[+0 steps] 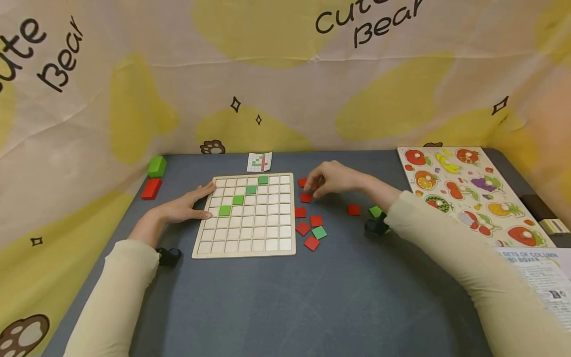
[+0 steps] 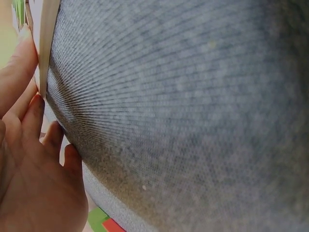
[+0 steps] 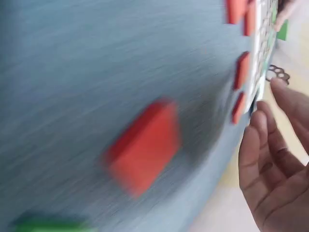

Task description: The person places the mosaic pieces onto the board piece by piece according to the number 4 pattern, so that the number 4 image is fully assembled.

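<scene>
A white gridded board point(image 1: 250, 233) lies on the table, with several green tiles point(image 1: 238, 200) forming a diagonal in its upper part. My left hand point(image 1: 185, 206) rests against the board's left edge, thumb and fingers spread; in the left wrist view the thumb point(image 2: 19, 67) touches the board's edge. Above the red tiles point(image 1: 305, 198) right of the board hovers my right hand point(image 1: 332, 178), fingers bent. The right wrist view shows a gap between thumb and fingers point(image 3: 260, 164), with no tile visible in it. A green tile point(image 1: 318, 232) lies among the red ones.
Behind the board lies a small pattern card point(image 1: 259, 162). Green point(image 1: 157, 167) and red point(image 1: 151, 189) blocks are at the table's left edge. A fruit puzzle board point(image 1: 468, 193) and a printed sheet point(image 1: 540, 277) lie at right. Another red tile point(image 1: 354, 210) is near the right wrist.
</scene>
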The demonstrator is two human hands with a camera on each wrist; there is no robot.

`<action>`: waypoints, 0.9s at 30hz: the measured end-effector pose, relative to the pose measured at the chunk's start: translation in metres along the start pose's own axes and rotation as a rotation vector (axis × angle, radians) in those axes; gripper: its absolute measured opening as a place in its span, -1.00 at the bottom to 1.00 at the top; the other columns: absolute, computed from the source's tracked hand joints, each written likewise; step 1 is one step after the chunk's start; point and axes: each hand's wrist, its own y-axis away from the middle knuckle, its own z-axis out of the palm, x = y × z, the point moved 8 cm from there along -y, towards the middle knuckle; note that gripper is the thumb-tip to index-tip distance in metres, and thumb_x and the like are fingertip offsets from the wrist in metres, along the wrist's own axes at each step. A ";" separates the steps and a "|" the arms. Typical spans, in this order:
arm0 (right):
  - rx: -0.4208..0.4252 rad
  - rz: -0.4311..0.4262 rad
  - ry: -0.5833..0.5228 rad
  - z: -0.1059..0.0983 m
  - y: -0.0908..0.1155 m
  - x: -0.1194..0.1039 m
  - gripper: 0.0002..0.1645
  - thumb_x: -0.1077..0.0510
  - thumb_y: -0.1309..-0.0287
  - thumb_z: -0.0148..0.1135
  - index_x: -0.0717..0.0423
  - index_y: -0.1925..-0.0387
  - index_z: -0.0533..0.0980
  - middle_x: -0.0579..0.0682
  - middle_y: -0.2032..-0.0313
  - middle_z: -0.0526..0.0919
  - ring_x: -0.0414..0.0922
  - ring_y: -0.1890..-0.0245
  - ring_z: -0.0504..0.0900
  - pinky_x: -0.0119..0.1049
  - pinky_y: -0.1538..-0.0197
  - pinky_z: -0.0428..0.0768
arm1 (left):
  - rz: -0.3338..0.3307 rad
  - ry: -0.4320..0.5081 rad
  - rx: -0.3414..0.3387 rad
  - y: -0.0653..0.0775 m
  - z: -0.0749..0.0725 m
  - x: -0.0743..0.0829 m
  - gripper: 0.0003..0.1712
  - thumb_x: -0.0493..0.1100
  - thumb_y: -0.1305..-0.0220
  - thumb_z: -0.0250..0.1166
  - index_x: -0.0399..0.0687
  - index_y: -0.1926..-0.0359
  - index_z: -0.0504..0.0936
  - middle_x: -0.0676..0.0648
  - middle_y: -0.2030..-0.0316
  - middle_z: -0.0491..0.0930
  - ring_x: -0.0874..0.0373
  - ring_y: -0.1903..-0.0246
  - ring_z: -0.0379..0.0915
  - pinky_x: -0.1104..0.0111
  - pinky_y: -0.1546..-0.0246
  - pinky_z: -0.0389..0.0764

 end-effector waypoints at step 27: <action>-0.075 -0.135 0.120 0.049 0.048 -0.027 -0.74 0.10 0.10 0.58 -0.02 0.42 0.60 -0.15 0.40 0.63 -0.28 0.41 0.55 -0.45 0.29 0.54 | -0.017 0.004 0.005 0.000 0.001 -0.002 0.09 0.03 -0.30 0.31 -0.03 -0.59 -0.20 -0.23 -0.59 -0.41 -0.34 -0.55 -0.62 -0.41 -0.39 -0.39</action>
